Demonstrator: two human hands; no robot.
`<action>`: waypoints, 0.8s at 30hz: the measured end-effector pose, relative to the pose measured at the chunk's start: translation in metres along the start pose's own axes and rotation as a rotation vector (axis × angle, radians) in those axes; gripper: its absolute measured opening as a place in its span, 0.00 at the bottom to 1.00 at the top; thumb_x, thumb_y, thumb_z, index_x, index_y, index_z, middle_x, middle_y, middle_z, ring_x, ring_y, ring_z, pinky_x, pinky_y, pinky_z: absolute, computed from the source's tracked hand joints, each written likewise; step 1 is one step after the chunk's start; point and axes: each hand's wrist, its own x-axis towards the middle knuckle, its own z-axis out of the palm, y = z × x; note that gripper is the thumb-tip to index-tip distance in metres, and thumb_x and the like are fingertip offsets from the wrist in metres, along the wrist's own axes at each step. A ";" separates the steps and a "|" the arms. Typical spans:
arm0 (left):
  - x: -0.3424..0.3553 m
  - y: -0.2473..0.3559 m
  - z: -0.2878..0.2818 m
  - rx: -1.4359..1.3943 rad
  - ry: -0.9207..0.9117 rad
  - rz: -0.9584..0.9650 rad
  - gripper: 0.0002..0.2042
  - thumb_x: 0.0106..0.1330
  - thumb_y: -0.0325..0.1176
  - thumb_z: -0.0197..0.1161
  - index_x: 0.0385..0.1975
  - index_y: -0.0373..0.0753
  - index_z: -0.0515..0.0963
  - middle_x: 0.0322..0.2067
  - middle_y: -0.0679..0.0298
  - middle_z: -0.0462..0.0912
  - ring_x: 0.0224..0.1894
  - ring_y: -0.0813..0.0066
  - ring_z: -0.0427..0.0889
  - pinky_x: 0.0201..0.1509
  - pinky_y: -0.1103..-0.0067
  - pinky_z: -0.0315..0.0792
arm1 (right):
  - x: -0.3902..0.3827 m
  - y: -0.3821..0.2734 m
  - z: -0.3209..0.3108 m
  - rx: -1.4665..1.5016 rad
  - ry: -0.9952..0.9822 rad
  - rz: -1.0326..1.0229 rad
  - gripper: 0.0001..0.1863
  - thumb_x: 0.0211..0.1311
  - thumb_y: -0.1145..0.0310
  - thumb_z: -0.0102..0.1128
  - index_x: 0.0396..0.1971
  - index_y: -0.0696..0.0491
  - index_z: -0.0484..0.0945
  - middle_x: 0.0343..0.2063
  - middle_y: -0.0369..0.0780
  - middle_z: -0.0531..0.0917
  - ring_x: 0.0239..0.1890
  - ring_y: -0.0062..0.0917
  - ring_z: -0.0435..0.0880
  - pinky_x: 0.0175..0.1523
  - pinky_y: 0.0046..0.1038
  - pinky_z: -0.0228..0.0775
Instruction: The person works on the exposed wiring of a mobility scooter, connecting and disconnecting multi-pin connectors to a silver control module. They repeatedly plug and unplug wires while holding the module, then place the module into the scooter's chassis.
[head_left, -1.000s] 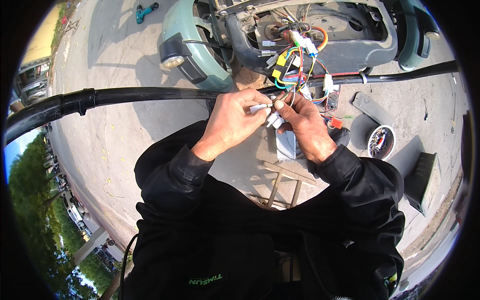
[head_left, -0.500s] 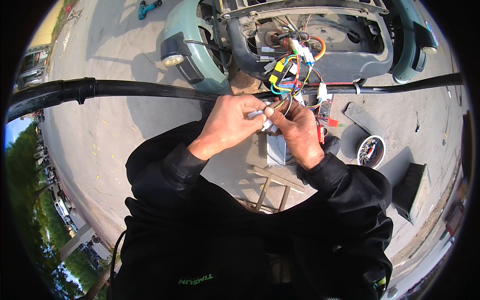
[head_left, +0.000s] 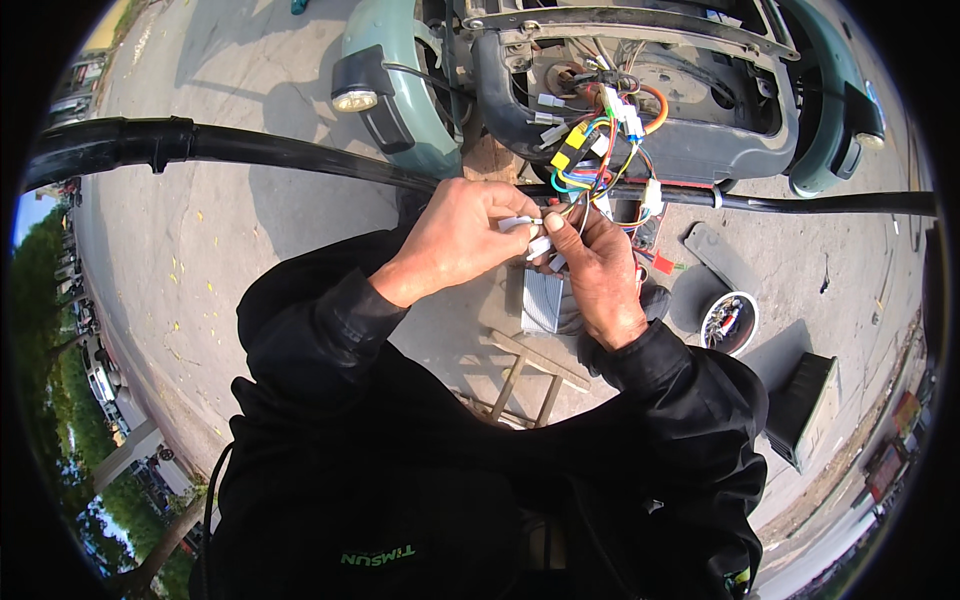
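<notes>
My left hand (head_left: 452, 237) pinches a small white sleeved wire connector (head_left: 517, 223) between thumb and fingers. Close against it, my right hand (head_left: 602, 272) is closed on a bunch of thin wires, and another white connector (head_left: 540, 246) sticks out below its thumb. The wires run up into a multicoloured wiring harness (head_left: 592, 165) with a yellow-and-black taped section. A white plug (head_left: 652, 197) hangs to the right of the bunch. The fingertips partly hide where the wires meet the connectors.
A black bar (head_left: 300, 157) crosses in front of the vehicle's grey frame (head_left: 650, 140), between green fenders (head_left: 395, 90). Below my hands are a finned metal box (head_left: 541, 302) and a wooden stool (head_left: 530, 375). At right stand a bucket of small parts (head_left: 730, 322) and a black crate (head_left: 800, 405).
The view has shifted and tilted slightly. My hands stay close together; the white connector in my left hand now points toward my right thumb, and its wire end shows more plainly.
</notes>
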 end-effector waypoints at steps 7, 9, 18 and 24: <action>0.000 -0.001 -0.002 -0.009 -0.010 0.013 0.06 0.69 0.27 0.69 0.39 0.30 0.86 0.31 0.66 0.89 0.34 0.87 0.85 0.39 0.84 0.78 | -0.001 -0.003 0.002 0.000 0.022 0.016 0.12 0.78 0.65 0.61 0.38 0.60 0.79 0.31 0.37 0.86 0.29 0.19 0.84 0.36 0.22 0.76; -0.001 -0.001 -0.001 -0.005 -0.005 0.019 0.06 0.69 0.27 0.69 0.40 0.30 0.86 0.31 0.66 0.89 0.34 0.87 0.85 0.39 0.84 0.78 | -0.001 -0.004 0.001 -0.001 0.017 0.016 0.13 0.77 0.65 0.61 0.38 0.60 0.79 0.30 0.37 0.86 0.29 0.18 0.84 0.36 0.22 0.76; 0.003 -0.005 -0.005 0.101 0.001 -0.011 0.08 0.68 0.26 0.67 0.42 0.29 0.84 0.32 0.66 0.87 0.35 0.86 0.82 0.39 0.83 0.77 | 0.000 -0.001 0.001 0.048 -0.012 0.002 0.11 0.77 0.65 0.62 0.42 0.59 0.79 0.32 0.37 0.86 0.33 0.18 0.85 0.40 0.23 0.77; 0.005 -0.009 -0.009 0.063 0.008 -0.064 0.09 0.69 0.26 0.60 0.45 0.29 0.79 0.34 0.67 0.83 0.36 0.83 0.77 0.41 0.79 0.74 | -0.013 0.009 0.007 -0.009 -0.076 0.056 0.16 0.81 0.70 0.49 0.60 0.62 0.72 0.45 0.40 0.84 0.44 0.21 0.86 0.50 0.25 0.80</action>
